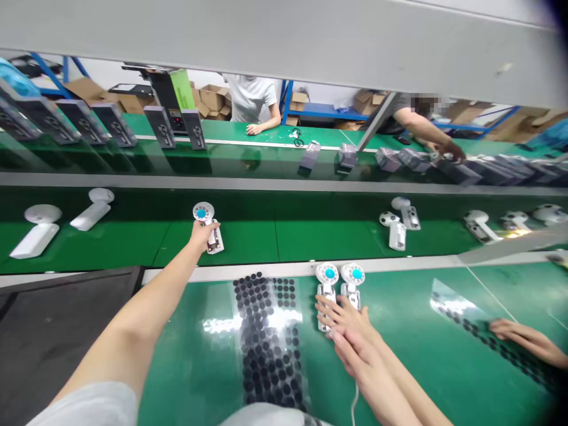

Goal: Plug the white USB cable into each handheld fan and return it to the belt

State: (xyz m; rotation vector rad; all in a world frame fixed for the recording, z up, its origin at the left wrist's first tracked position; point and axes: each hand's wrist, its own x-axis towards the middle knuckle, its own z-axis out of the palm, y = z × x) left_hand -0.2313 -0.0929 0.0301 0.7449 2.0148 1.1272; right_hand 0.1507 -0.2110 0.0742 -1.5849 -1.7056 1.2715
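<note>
My left hand (201, 234) reaches onto the far green belt, its fingers closed around the handle of a white fan (203, 211) with a blue centre. On the near green surface, two similar fans (327, 273) (353, 274) lie side by side with their handles open. My right hand (360, 352) is at the lower end of the left one, fingers together; what they hold is hidden. Another person's hand (348, 315) spreads across both handles, just beyond my right hand. A white cable (354, 408) runs below my right hand.
A clear sheet of black round pads (266, 349) lies between my arms. Another person's hand (523, 340) touches a second sheet (470, 325). More fans (39, 232) (397, 235) lie on the belt. Boxes (160, 127) line the far shelf, with people behind. A black tray (66, 331) sits left.
</note>
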